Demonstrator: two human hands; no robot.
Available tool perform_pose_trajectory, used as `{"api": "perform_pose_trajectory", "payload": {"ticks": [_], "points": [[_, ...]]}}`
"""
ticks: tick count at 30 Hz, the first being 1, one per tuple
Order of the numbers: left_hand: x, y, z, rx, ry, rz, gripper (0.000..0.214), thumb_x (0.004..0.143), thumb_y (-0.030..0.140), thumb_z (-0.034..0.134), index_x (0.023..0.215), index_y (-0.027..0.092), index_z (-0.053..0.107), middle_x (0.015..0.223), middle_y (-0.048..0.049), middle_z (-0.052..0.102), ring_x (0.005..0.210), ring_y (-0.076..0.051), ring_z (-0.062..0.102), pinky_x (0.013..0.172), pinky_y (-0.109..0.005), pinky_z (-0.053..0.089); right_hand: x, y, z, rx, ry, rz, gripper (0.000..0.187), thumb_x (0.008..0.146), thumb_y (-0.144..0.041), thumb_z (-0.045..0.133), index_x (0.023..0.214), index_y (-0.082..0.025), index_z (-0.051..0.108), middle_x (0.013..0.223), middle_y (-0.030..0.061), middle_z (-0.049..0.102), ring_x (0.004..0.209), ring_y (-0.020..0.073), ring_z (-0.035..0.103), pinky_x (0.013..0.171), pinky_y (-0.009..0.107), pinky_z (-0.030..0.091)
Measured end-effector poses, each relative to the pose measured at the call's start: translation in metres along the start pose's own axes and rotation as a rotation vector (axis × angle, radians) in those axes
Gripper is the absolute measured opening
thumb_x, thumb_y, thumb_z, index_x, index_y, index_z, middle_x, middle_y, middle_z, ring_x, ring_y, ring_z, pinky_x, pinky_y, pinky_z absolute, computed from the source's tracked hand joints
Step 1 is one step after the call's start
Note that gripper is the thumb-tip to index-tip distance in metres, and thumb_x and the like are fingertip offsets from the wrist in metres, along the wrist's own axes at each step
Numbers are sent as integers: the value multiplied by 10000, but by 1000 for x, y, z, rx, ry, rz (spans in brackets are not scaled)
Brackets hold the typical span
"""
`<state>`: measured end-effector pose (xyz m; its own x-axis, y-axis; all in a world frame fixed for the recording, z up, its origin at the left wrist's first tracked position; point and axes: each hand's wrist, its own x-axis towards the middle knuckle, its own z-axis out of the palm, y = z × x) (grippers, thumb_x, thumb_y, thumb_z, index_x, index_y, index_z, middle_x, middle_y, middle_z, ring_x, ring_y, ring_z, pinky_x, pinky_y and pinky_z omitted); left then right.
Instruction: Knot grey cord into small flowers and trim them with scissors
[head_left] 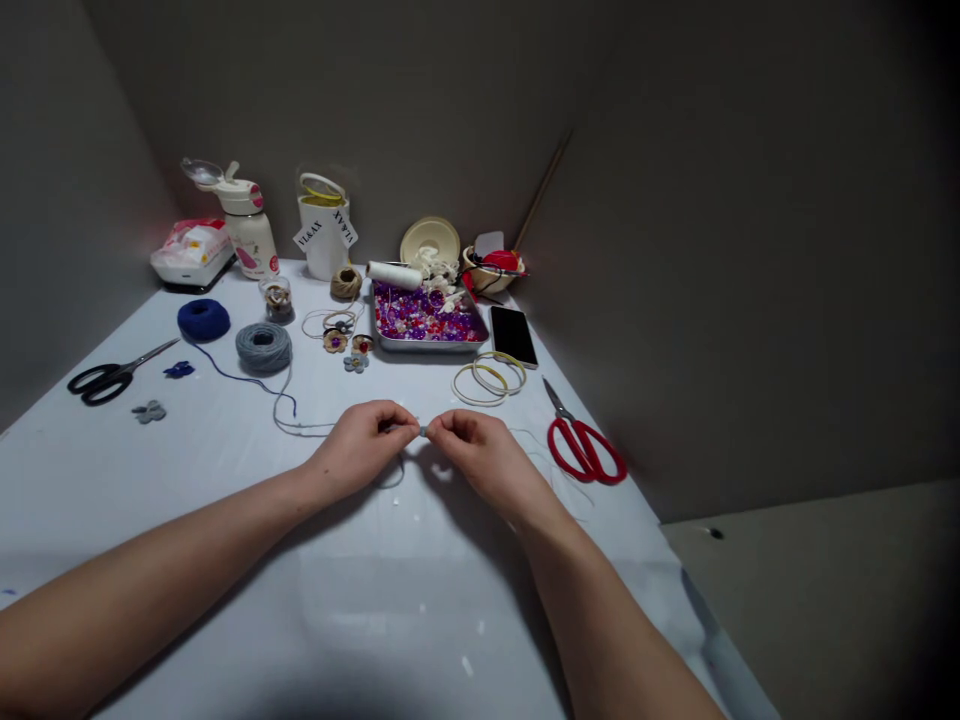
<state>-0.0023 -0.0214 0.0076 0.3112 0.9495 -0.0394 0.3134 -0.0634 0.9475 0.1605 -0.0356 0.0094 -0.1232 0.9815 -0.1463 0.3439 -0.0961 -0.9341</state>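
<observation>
Pinching a tiny grey lump of yarn [424, 431] between my two hands, I hold it just above the white tabletop [187, 500]; it is too small for me to tell whether it is a knot or a bead. My left grip [360, 450] and my right grip [480, 460] are clamped on it from either side, their thumbs and fingertips closed and almost meeting across it. A thin grey strand [304, 428] runs from my left grip toward a round grey yarn ball [263, 347], and a thin loop [394, 475] hangs below my hands.

Farther to my left lie a navy yarn ball [203, 320], black-handled steel scissors [112, 378], a small navy crocheted flower [178, 369] and a small grey crocheted flower [148, 412]. Straight ahead sits a metal tray [427, 345] heaped with purple, pink and white beads [427, 315], with a spool of brown jute twine [346, 283] just beyond its left corner. To my right are a black smartphone [514, 336], a few thin gold and silver hoops [487, 378] and red-handled scissors [585, 450], all lying flat on the tabletop.
</observation>
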Motion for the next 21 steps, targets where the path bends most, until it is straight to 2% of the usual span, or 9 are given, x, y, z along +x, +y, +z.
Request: {"api": "perform_pose_trajectory", "payload": {"ticks": [4,6,9,14,21], "points": [[1,1,-2,38,-54,-26,118,734,202,582,693,174,689,686,-51,671,638,-166,553,621,-284,398,-1,0,-3,-100,-28,-10,170,743,-295,546,622,-177,561,563,-30,493,529,104,402,508,246,300],[1,0,-1,17,-42,-30,114,714,188,594,656,183,692,657,-50,663,610,-165,537,599,-285,384,-1,0,-3,-93,-26,-14,181,743,-300,561,611,-177,571,551,-31,499,521,105,404,509,250,301],[2,-2,1,-115,40,-50,92,696,221,636,628,184,685,620,-48,635,586,-156,511,569,-277,367,1,1,-2,-2,28,-11,213,749,-360,591,655,-172,623,591,-15,557,549,116,455,542,258,339],[2,-6,8,-348,193,-139,157,697,311,669,719,156,686,654,-35,620,576,-123,483,547,-255,353,5,4,5,126,166,-49,250,741,-399,625,779,-163,697,774,45,677,710,158,565,649,281,397],[-1,-10,17,-328,238,-73,195,726,339,645,752,147,662,759,-39,652,679,-138,532,654,-267,402,2,4,17,168,247,-33,231,708,-383,661,760,-160,694,733,38,671,665,152,561,617,283,396]]}}
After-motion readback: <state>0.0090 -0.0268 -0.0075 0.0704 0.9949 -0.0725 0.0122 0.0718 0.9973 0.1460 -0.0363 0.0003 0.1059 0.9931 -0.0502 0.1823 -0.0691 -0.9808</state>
